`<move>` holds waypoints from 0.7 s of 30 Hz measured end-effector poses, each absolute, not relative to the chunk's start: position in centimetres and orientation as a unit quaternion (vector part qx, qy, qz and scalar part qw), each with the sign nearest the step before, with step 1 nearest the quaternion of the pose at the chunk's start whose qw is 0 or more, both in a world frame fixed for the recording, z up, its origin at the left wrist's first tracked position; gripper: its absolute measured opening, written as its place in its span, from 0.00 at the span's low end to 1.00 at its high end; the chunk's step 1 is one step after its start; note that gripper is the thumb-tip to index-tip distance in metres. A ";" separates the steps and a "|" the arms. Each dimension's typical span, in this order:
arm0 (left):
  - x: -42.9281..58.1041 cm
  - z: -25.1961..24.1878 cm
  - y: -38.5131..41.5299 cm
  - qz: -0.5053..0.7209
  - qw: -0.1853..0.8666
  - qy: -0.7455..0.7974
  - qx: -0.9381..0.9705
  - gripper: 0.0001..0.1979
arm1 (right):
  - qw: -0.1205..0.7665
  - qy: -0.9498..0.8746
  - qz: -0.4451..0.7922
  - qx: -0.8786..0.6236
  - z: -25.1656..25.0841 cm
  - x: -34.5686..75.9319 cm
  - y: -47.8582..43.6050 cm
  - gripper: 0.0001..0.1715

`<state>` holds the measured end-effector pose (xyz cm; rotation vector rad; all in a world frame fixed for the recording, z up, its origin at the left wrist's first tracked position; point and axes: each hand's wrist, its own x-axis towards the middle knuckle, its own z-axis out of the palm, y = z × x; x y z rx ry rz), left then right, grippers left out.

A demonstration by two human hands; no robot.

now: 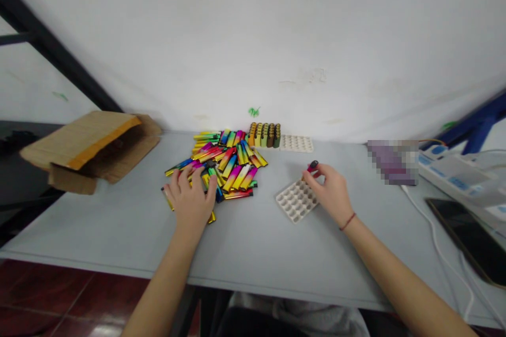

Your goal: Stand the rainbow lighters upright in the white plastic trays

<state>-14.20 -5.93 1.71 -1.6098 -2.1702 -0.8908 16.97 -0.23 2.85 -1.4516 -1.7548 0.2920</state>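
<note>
Many shiny rainbow-coloured lighters (237, 178) lie in a loose pile left of centre. Over the pile's near left side rests my left hand (192, 197), palm down with fingers spread, touching some of them; I see nothing gripped in it. My right hand (330, 189) pinches a lighter (312, 166) with a dark top at the far right corner of a white tray with round pockets (297, 200). The lighter stands roughly upright there; its lower end is hidden by my fingers, so I cannot tell if it sits in a pocket. The tray's visible pockets hold nothing.
Against the wall, upright lighters (264, 135) in orange, green and brown stand in rows beside a second pocketed tray (297, 143). An open cardboard box (95, 142) lies at the left. To the right are a power strip (454, 176), a phone (466, 231), cables and a blurred-out purple item (391, 163).
</note>
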 end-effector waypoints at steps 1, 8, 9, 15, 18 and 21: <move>-14.3 1.6 -5.8 -0.319 0.150 -0.747 -0.564 0.22 | 0.414 -0.703 0.107 -0.568 3.1 16.9 -0.4 0.17; -14.6 1.3 -5.5 -0.357 0.171 -0.687 -0.609 0.18 | 0.415 -0.740 0.134 -0.512 4.3 15.1 -2.0 0.11; -14.7 1.2 -5.5 -0.357 0.174 -0.684 -0.612 0.17 | 0.409 -0.746 0.152 -0.503 4.3 14.5 -2.2 0.11; -15.7 0.7 -5.5 -0.361 0.177 -0.686 -0.606 0.16 | 0.372 -0.769 0.227 -0.468 4.6 10.9 -1.2 0.09; -15.8 0.6 -5.5 -0.367 0.165 -0.689 -0.603 0.15 | 0.381 -0.749 0.239 -0.486 4.5 9.5 1.1 0.06; -15.7 0.7 -5.5 -0.371 0.157 -0.690 -0.601 0.15 | 0.391 -0.729 0.250 -0.503 4.5 8.2 3.1 0.07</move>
